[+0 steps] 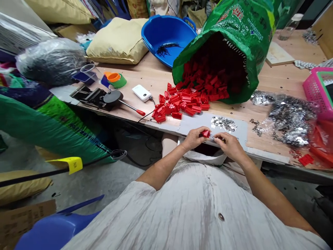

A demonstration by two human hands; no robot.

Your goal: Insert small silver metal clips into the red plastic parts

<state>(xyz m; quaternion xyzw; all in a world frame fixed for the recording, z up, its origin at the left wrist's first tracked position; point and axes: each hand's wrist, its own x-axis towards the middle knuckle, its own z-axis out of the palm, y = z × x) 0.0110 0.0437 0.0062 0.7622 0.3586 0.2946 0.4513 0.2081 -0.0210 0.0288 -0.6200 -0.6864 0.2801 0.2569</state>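
Note:
My left hand [194, 138] is closed around a small red plastic part [205, 133], held just above the table's front edge. Facing it, my right hand [229, 144] pinches a thin metal piece [212, 136] whose tip points at the red part; its exact kind is too small to tell. Just beyond my hands, a scatter of small shiny metal pieces [223, 124] lies on a grey sheet [192, 121]. A heap of red plastic parts [182, 100] spills from the mouth of a green woven sack [241, 38] tipped on its side.
A blue basin [166, 38] with thin black pieces stands behind the heap. To the left are a white power bank [142, 93] with a cable and a lever tool [111, 99]. Bagged metal pieces [293, 118] and a pink basket [318, 90] sit right. Below my hands hangs a white bag [205, 158].

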